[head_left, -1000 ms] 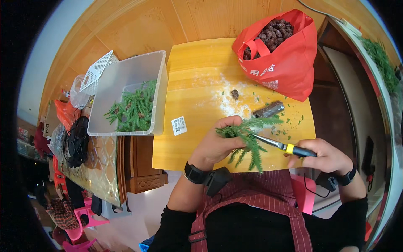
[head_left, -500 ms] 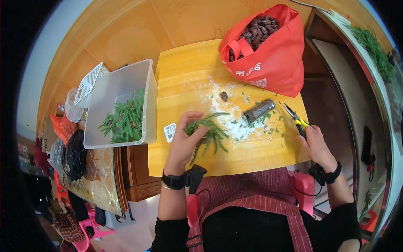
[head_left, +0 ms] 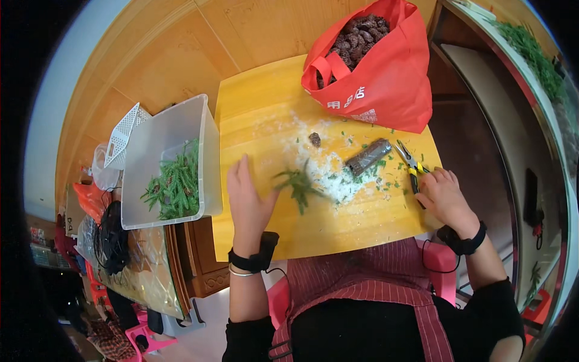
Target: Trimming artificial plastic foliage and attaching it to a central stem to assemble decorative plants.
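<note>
My left hand [head_left: 248,196] is open over the left part of the yellow table, fingers stretched out, holding nothing. Just right of its thumb a green needle-leaf sprig [head_left: 298,186], blurred, appears to be falling free of it. At the table's right side my right hand [head_left: 445,196] has its fingers curled around the handles of yellow-and-black long-nose pliers [head_left: 410,161]. Their jaws point away from me. A dark roll wrapped in clear film [head_left: 369,158] lies left of the pliers. Beyond the sprig sits one small brown pine cone [head_left: 315,139].
White powder and green clippings lie around the roll on the tabletop [head_left: 253,120]. A red bag [head_left: 386,84] full of pine cones stands at the far right. Left of the table, a clear plastic bin [head_left: 208,157] holds green sprigs [head_left: 178,187], with a white perforated basket [head_left: 123,136] behind it.
My left hand has opened and let go of the sprig, which is now apart from it. The pliers' handles have come lower, with my right hand now over them at the tabletop.
</note>
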